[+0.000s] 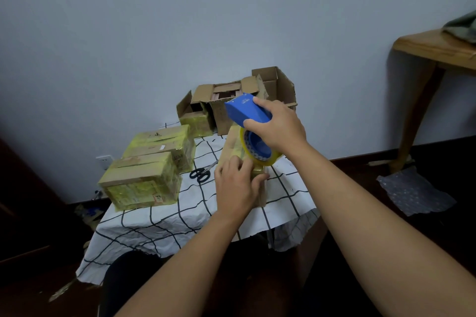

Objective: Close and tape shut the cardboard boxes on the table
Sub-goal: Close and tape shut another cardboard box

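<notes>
On the counter [180, 224], which is covered with a white cloth crossed by black grid lines, a person works with two bare hands seen from above. The right hand [279, 127], near the centre of the view, has its grip closed around the handle of a blue tape dispenser [247, 110] that carries a roll of clear yellowish tape [260, 154]. Directly below it, toward 6 o'clock, the left hand [237, 188] presses down on a cardboard box [231, 147], its fingers curled over the near end of the box just beside the roll; most of this box is hidden under both hands.

At 9 o'clock from the hands lie two taped boxes, both wrapped in yellowish tape: a nearer one [140, 183] and a farther one [161, 143] touching it behind. A pair of black-handled scissors [201, 174] rests on the cloth between these boxes and the left hand.

At 12 o'clock, by the pale wall [180, 20], stand open boxes [239, 92] with flaps raised, and a small taped box [194, 122] sits at their left.

At 2 o'clock a wooden side table [432, 49] stands well apart. At 4 o'clock a sheet of bubble wrap [414, 193] lies on the dark floor.
</notes>
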The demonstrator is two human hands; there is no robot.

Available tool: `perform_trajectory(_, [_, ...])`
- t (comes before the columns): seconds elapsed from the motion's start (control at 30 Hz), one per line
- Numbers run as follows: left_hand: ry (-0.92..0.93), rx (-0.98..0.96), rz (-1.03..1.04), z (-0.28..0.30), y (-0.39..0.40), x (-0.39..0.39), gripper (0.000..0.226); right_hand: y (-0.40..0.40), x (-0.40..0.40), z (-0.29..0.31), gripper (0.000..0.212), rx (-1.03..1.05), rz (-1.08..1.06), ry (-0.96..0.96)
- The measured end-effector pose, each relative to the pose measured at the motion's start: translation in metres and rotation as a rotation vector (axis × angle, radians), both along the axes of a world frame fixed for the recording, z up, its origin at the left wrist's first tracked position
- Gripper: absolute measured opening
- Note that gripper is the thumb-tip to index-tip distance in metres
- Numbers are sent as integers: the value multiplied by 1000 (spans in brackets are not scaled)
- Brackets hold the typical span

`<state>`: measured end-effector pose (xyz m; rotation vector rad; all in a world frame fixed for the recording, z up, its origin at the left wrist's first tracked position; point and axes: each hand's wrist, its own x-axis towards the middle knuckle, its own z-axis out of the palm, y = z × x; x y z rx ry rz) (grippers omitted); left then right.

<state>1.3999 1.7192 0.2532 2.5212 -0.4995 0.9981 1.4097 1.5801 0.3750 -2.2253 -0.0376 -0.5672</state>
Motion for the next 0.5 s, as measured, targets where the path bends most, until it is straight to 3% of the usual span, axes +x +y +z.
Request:
perform_trajectory(0.33, [51, 80, -81, 15, 16, 2, 28, 2, 0, 0, 66, 15, 9, -1])
perform_trajectory(0.5, [35, 103, -135, 17, 17, 5, 34, -2, -1, -2, 67, 39, -11, 5])
